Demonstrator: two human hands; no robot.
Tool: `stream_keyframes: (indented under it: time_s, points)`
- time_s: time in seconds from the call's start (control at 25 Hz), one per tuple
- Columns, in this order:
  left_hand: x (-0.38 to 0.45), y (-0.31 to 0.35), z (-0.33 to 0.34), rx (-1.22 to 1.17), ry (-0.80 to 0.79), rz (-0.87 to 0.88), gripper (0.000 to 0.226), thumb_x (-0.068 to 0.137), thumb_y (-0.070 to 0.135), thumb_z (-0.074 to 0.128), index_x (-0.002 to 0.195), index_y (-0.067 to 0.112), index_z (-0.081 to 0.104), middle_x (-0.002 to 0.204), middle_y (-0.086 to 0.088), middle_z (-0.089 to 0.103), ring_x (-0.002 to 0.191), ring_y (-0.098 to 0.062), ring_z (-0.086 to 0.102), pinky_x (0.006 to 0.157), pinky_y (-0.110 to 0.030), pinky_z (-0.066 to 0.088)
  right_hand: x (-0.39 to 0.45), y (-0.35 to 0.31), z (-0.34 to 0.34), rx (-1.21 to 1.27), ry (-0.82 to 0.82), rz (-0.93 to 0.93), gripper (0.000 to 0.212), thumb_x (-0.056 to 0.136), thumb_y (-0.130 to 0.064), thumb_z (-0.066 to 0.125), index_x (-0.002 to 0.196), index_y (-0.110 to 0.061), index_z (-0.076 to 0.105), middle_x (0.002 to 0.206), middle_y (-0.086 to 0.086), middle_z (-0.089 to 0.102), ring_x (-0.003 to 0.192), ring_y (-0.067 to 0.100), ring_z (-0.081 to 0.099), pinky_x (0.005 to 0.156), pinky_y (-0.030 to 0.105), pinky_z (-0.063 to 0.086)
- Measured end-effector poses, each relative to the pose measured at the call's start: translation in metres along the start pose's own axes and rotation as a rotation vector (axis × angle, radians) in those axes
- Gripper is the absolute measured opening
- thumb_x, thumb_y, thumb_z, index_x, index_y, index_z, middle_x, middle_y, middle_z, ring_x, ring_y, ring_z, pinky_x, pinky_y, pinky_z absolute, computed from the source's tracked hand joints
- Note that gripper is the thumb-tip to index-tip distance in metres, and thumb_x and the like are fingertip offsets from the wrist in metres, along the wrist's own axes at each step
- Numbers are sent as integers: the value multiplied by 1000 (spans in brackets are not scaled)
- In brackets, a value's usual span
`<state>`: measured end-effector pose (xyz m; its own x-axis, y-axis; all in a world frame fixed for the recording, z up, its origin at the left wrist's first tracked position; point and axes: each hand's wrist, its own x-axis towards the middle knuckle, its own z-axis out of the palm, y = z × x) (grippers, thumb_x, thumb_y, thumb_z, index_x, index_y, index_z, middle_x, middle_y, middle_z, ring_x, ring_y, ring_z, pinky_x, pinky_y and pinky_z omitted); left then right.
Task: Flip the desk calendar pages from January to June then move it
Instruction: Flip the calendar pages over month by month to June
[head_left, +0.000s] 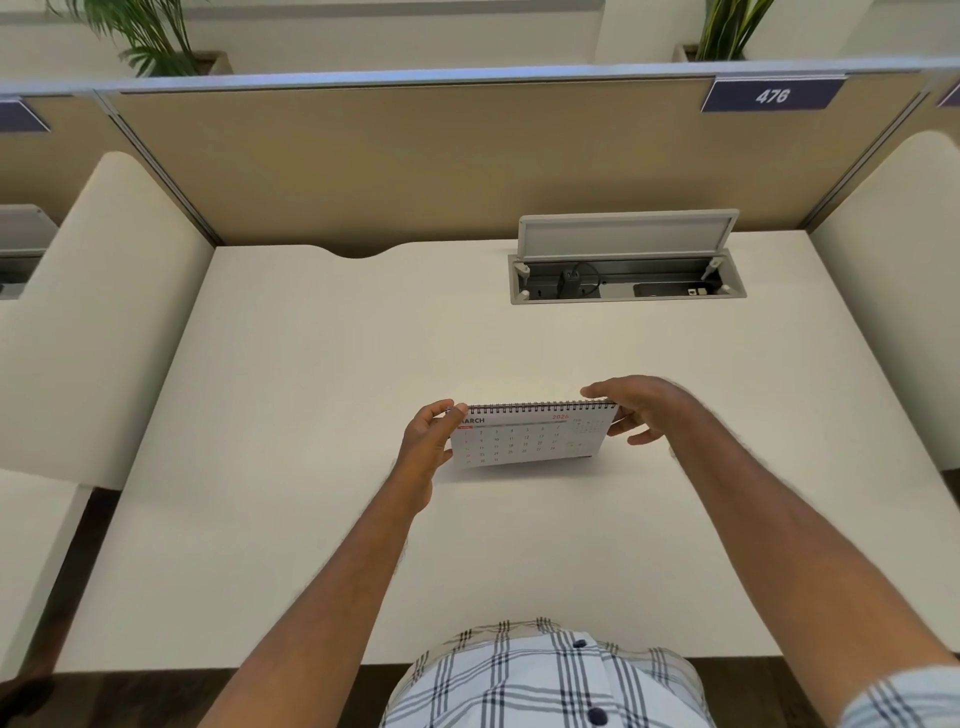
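Desk calendar, standing on the desk between both hands, open at March: left hand pinches its left edge, right hand loosely curled at the spiral's right end, grip unclear; April to June and the move remain.

I see a pale surface with the desk calendar standing mid-way, open to March, and an open cable box recessed at the back right.
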<state>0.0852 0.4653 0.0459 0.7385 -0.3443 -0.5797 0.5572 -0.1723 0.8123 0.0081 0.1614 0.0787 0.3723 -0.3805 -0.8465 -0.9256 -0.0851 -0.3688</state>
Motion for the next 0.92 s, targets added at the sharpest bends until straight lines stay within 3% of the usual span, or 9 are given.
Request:
stream_keyframes:
  time_s: [0.12, 0.24, 0.32, 0.44, 0.52, 0.68, 0.92]
  points:
    - [0, -1, -3, 24, -43, 29, 45, 93, 46, 71, 130, 22, 65, 133, -8, 69, 129, -21, 59, 111, -46, 47, 2, -1, 1, 43, -11, 43, 26, 83, -43, 76, 91, -20, 71, 94, -2, 75, 97, 19, 68, 97, 55, 47]
    - [0, -2, -2, 49, -51, 64, 34, 97, 44, 66, 124, 24, 68, 129, -6, 71, 124, -19, 61, 95, -35, 51, 3, -3, 4, 117, 12, 53, 12, 86, -30, 78, 86, -19, 72, 91, -4, 71, 100, 18, 61, 103, 60, 34]
    - [0, -1, -1, 60, -47, 71, 32, 98, 43, 65, 123, 24, 68, 127, -5, 72, 120, -18, 62, 88, -31, 50, 6, -4, 7, 201, 72, 5, 9, 85, -18, 78, 85, -12, 72, 83, -1, 71, 96, 18, 61, 96, 48, 33]
    - [0, -1, -1, 64, -52, 70, 33, 98, 43, 65, 124, 23, 67, 126, -5, 72, 118, -16, 62, 86, -30, 50, 7, -5, 11, 339, 101, -118, 18, 83, -9, 80, 97, -11, 68, 91, 7, 69, 91, 20, 57, 85, 30, 34]
    - [1, -1, -1, 63, -44, 64, 37, 98, 42, 65, 129, 22, 63, 128, -8, 70, 119, -17, 61, 88, -32, 50, 9, -3, 11, 423, 138, -197, 22, 79, -6, 83, 91, -11, 65, 86, 7, 68, 81, 18, 58, 67, 25, 39]
    - [2, 0, -2, 57, -31, 51, 48, 97, 42, 67, 139, 22, 55, 130, -10, 67, 118, -16, 61, 101, -39, 48, 11, 2, 10, 499, 229, -306, 23, 77, -10, 87, 87, -3, 68, 84, 11, 72, 76, 20, 65, 63, 28, 49]
    - [2, -2, -5, 46, -64, 48, 55, 96, 38, 69, 145, 29, 46, 126, -4, 70, 117, -10, 62, 100, -39, 48, 9, 8, 17, 444, 370, -413, 22, 85, -25, 80, 73, -11, 69, 80, 9, 75, 73, 22, 66, 69, 33, 52]
